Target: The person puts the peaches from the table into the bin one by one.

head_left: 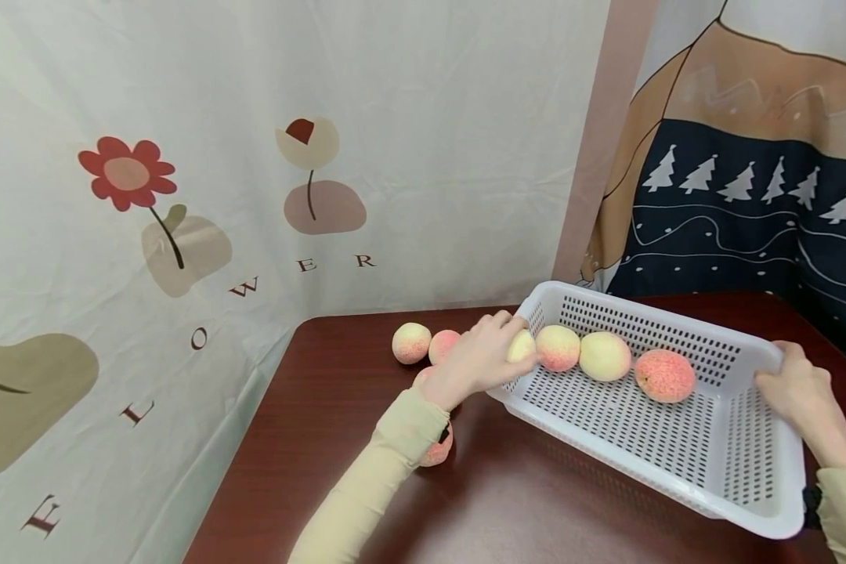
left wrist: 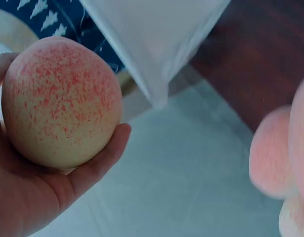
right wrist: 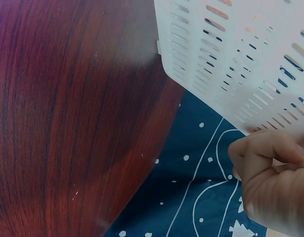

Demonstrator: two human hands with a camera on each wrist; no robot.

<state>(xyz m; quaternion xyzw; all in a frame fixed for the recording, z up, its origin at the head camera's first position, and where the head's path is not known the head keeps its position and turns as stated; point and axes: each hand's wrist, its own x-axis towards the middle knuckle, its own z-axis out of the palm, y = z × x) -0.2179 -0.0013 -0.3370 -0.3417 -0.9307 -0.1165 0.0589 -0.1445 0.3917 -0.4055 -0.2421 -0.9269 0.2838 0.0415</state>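
Note:
My left hand (head_left: 482,352) grips a peach (left wrist: 63,103), pale yellow with red speckles, at the left end of a white perforated plastic basket (head_left: 627,462). In the left wrist view the thumb curls under this peach, and a white corner of the basket shows beside it. Inside the basket, three peaches sit in a row: a pink and yellow peach (head_left: 558,348), a yellower peach (head_left: 605,356) and a redder peach (head_left: 665,376). My right hand (head_left: 807,399) holds the basket by its right end, fingers curled over the rim; the basket is tilted.
Several more peaches lie on the dark red wooden table (head_left: 324,439), left of the basket; one peach (head_left: 411,343) is at the back, and another peach (head_left: 437,446) is partly behind my left forearm. A printed curtain (head_left: 451,196) hangs along the table's far and left edges.

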